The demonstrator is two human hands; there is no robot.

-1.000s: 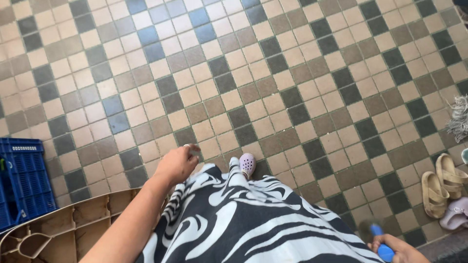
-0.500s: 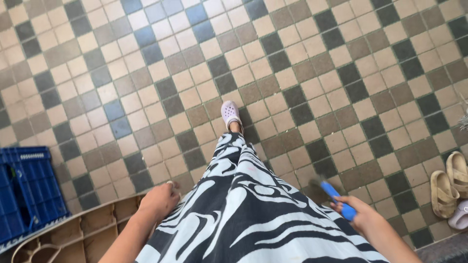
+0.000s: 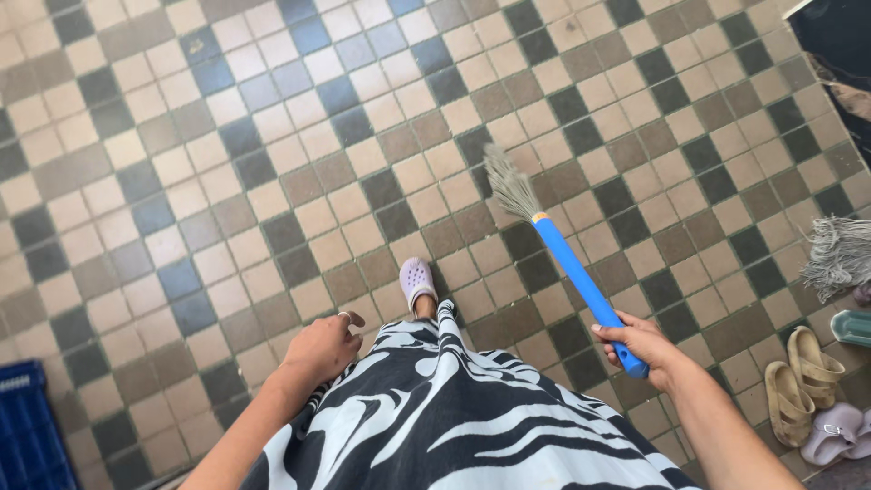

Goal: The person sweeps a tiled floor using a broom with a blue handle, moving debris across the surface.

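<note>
While our right fingers point(image 3: 621, 332) wrap tight around the lower end of the blue handle, the broom point(image 3: 567, 259) slants up and away from us, its handle running from the right hand point(image 3: 646, 349) toward the middle of the floor. At the far end of the handle, past a thin orange band, the grey bristles point(image 3: 508, 184) fan out just over the tiles; we cannot tell whether they touch. Our left fingers point(image 3: 349, 321) are loosely curled and grasp nothing, with a ring on one of them, and the left hand point(image 3: 322, 348) hangs beside the black-and-white patterned skirt point(image 3: 454, 417), close to its edge. Between the two hands, one foot in a pale lilac clog point(image 3: 416, 281) pokes out from under the skirt and stands flat on the floor point(image 3: 272, 181), which is laid in small beige, brown, dark and blue square tiles. Off to our right, near the edge of view, lie a pair of tan sandals point(image 3: 800, 377), a lilac clog beside them, and the grey strands of a mop point(image 3: 839, 254). A blue crate point(image 3: 27, 431) sits at the lower left corner.
</note>
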